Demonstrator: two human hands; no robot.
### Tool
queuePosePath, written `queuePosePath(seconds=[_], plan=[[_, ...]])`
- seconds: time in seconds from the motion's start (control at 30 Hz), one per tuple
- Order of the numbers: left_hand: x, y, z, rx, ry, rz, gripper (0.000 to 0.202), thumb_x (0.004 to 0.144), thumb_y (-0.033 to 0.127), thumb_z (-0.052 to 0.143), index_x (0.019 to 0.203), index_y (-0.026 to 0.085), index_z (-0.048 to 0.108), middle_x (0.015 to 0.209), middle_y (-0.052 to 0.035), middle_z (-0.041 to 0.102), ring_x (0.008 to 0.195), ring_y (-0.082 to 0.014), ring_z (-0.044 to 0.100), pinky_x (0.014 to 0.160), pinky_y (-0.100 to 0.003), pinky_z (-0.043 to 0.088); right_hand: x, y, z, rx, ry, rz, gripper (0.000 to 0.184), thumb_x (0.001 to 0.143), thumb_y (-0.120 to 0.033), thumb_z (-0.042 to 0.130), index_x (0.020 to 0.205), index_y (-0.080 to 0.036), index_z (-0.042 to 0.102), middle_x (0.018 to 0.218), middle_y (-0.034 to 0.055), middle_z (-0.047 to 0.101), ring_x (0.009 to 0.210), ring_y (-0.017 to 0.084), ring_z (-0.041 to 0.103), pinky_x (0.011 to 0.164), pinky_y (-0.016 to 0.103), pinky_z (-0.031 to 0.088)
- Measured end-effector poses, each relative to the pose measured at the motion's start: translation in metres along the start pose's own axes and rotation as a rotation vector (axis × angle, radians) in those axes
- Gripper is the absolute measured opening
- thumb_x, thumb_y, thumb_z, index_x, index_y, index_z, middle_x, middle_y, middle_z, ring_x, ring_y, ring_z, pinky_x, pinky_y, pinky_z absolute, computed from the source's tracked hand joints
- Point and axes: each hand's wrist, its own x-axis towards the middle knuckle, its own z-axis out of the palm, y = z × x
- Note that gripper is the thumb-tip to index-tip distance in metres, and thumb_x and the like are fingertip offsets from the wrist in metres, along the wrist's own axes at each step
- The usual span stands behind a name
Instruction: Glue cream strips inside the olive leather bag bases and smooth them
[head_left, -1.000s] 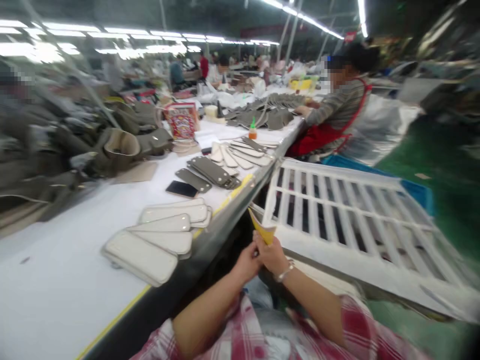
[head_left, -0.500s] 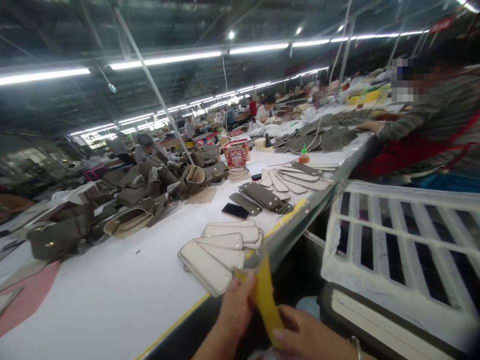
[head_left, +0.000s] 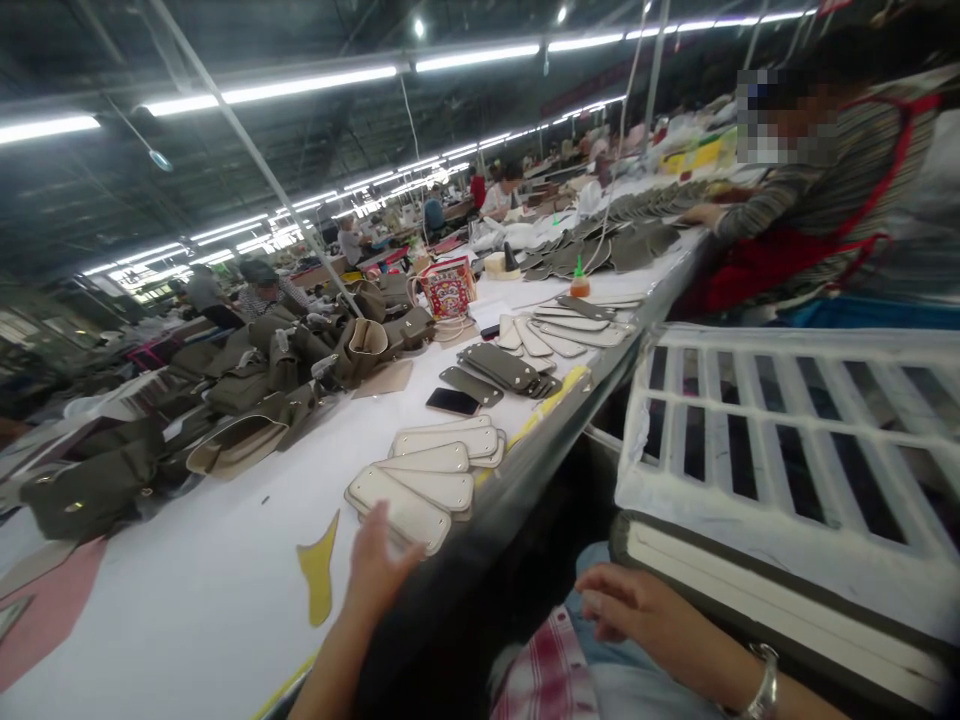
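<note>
My left hand [head_left: 379, 565] is open at the table's front edge, fingers spread. Its fingertips reach the near end of a fanned stack of cream leather flaps [head_left: 409, 500] with small metal studs; whether they touch is unclear. Left of this hand, a yellow cut piece [head_left: 319, 572] lies flat on the white table [head_left: 195, 590], narrowing to a point at one end. Over my lap, my right hand [head_left: 626, 605] hangs loosely curled, with nothing visible in it and a bracelet at its wrist.
Grey flaps [head_left: 502, 370] and a phone [head_left: 452, 401] lie behind the cream stack. Grey-brown bags [head_left: 247, 385] fill the far left side. To my right stands a white slatted plastic crate [head_left: 750, 430]. Beyond it, a person in a striped sleeve [head_left: 772, 205] works at the table.
The yellow piece, held in both hands before, now lies on the table. My left hand has moved left and opened; my right has drawn away over my lap. The view has shifted slightly.
</note>
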Motion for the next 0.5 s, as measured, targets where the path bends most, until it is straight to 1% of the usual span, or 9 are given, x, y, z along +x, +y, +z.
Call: queuePosePath(seconds=[0.03,0.07,0.13,0.2,0.27,0.3,0.37,0.43,0.5], plan=[[-0.005,0.013,0.012,-0.007,-0.089,0.09,0.077,0.061,0.046,0.063,0.126,0.011,0.041,0.139,-0.0147,0.034,0.13,-0.0266,0.024,0.108,-0.041,0.015,-0.001,-0.001,0.0,-0.003,0.009,-0.004,0.028,0.079,-0.04,0.047,0.086,-0.015,0.056,0.077,0.0039,0.059,0.068,0.015,0.059,0.065,0.026,0.046],[-0.008,0.024,0.022,-0.054,-0.149,0.128,0.069,0.062,0.044,0.063,0.121,0.012,0.048,0.136,-0.0138,0.039,0.129,-0.0269,0.028,0.107,-0.041,0.017,-0.002,-0.002,0.0,-0.006,0.017,-0.006,0.028,0.079,-0.04,0.047,0.086,-0.015,0.056,0.077,0.004,0.06,0.068,0.015,0.059,0.065,0.026,0.046],[-0.009,0.038,0.03,-0.218,-0.173,0.076,0.049,0.063,0.041,0.062,0.106,0.017,0.06,0.124,-0.0106,0.053,0.121,-0.0263,0.041,0.105,-0.039,0.024,-0.005,-0.004,0.0,-0.005,0.029,-0.006,0.027,0.079,-0.04,0.047,0.084,-0.015,0.057,0.076,0.0038,0.059,0.067,0.015,0.059,0.063,0.025,0.045],[-0.002,0.037,0.023,-0.367,-0.111,-0.037,0.032,0.067,0.04,0.058,0.09,0.019,0.065,0.105,-0.0086,0.065,0.105,-0.0248,0.054,0.099,-0.037,0.034,-0.008,-0.005,0.0,0.01,0.035,-0.004,0.027,0.078,-0.041,0.048,0.082,-0.015,0.057,0.074,0.0033,0.059,0.066,0.015,0.058,0.062,0.024,0.044],[0.012,0.028,0.004,-0.419,0.041,-0.154,0.03,0.071,0.043,0.054,0.083,0.017,0.065,0.091,-0.009,0.067,0.094,-0.026,0.059,0.093,-0.041,0.04,-0.011,-0.003,-0.001,0.039,0.05,-0.003,0.029,0.078,-0.042,0.048,0.082,-0.015,0.058,0.073,0.003,0.058,0.064,0.014,0.057,0.06,0.024,0.044],[0.021,0.022,-0.008,-0.425,0.146,-0.21,0.034,0.073,0.045,0.05,0.085,0.016,0.063,0.087,-0.01,0.066,0.091,-0.027,0.059,0.089,-0.044,0.041,-0.011,-0.002,-0.001,0.052,0.06,-0.006,0.029,0.078,-0.043,0.048,0.082,-0.015,0.058,0.073,0.0031,0.058,0.063,0.014,0.056,0.06,0.024,0.044],[0.044,0.011,-0.036,-0.472,0.4,-0.32,0.042,0.08,0.045,0.036,0.095,0.012,0.056,0.088,-0.011,0.062,0.091,-0.0276,0.058,0.083,-0.047,0.045,-0.012,0.0,-0.003,0.066,0.071,-0.024,0.03,0.078,-0.043,0.048,0.083,-0.015,0.058,0.073,0.0034,0.058,0.063,0.013,0.056,0.061,0.025,0.045],[0.068,0.006,-0.063,-0.555,0.626,-0.382,0.044,0.084,0.037,0.019,0.111,0.012,0.043,0.091,-0.0095,0.058,0.092,-0.0246,0.057,0.075,-0.043,0.049,-0.011,0.001,-0.005,0.073,0.071,-0.047,0.029,0.079,-0.041,0.047,0.082,-0.014,0.057,0.074,0.0033,0.058,0.063,0.013,0.056,0.062,0.025,0.045],[0.087,0.011,-0.082,-0.641,0.74,-0.394,0.043,0.082,0.03,0.016,0.117,0.014,0.034,0.091,-0.0078,0.055,0.091,-0.0219,0.058,0.07,-0.039,0.051,-0.011,0.003,-0.006,0.094,0.082,-0.061,0.028,0.079,-0.041,0.048,0.081,-0.014,0.057,0.072,0.0028,0.058,0.063,0.012,0.056,0.061,0.025,0.044]])
